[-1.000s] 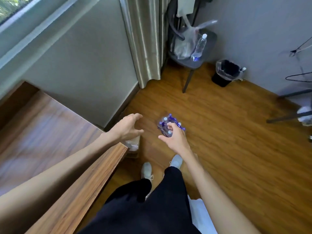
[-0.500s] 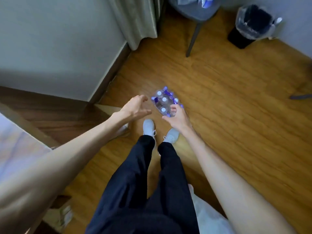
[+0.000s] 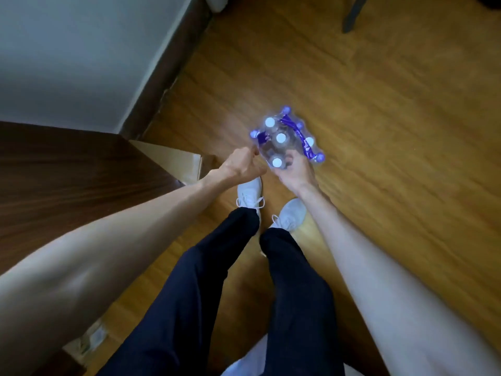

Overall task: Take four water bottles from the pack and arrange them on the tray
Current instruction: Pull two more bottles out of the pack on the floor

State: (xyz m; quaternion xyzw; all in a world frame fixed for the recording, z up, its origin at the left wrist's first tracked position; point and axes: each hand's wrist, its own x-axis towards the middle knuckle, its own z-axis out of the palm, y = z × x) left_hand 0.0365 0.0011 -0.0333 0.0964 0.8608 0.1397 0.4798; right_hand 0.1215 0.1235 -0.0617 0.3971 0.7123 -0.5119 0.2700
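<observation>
A shrink-wrapped pack of water bottles (image 3: 288, 131) stands on the wooden floor, with white caps and purple wrap showing from above. My left hand (image 3: 241, 166) is curled against the pack's near left corner, thumb and fingers pinched on the wrap. My right hand (image 3: 296, 172) cups the pack's near end, its fingers around the nearest bottle (image 3: 276, 162). The picture is blurred by motion, so the exact grip is hard to make out. No tray is in view.
A dark wooden desk (image 3: 67, 180) fills the left side, with a cardboard box (image 3: 173, 161) on the floor at its corner. My white shoes (image 3: 250, 194) stand just short of the pack. A chair leg (image 3: 352, 12) stands at the top right, and the wall (image 3: 81, 50) runs along the upper left.
I have bent further down, so the pack looks larger. Both hands have dropped onto it: the left, open before, has curled at its corner, and the right has closed round the near end.
</observation>
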